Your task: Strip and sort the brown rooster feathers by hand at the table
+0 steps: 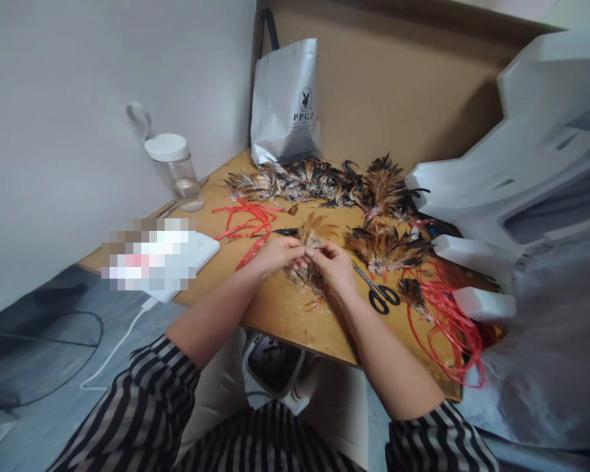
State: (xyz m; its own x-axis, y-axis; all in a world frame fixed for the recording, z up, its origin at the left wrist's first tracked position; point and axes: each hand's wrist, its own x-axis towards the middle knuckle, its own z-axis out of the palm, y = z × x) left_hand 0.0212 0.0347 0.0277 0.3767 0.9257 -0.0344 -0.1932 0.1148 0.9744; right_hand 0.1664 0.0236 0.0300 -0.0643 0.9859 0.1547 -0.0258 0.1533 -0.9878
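Observation:
Over the middle of the wooden table, my left hand (284, 254) and my right hand (333, 262) meet with fingertips pinched together on a small bunch of feathers (315, 228). Its light brown tips fan out beyond my fingers; the base is hidden by them. More loose feathers (309, 283) lie under my hands. Black-handled scissors (377, 288) rest just right of my right hand. Behind them sits a brown and black feather bundle (388, 248). Red plastic string (248, 226) lies left of the bunch, and a larger tangle of red string (452, 321) is at the right.
A long row of feather bundles (314, 180) lines the back, before a silver bag (285, 98). At left stand a clear bottle (179, 174) and a white device (201, 252) with a cable. White foam pieces (472, 252) edge the right side. A bin (274, 367) is below.

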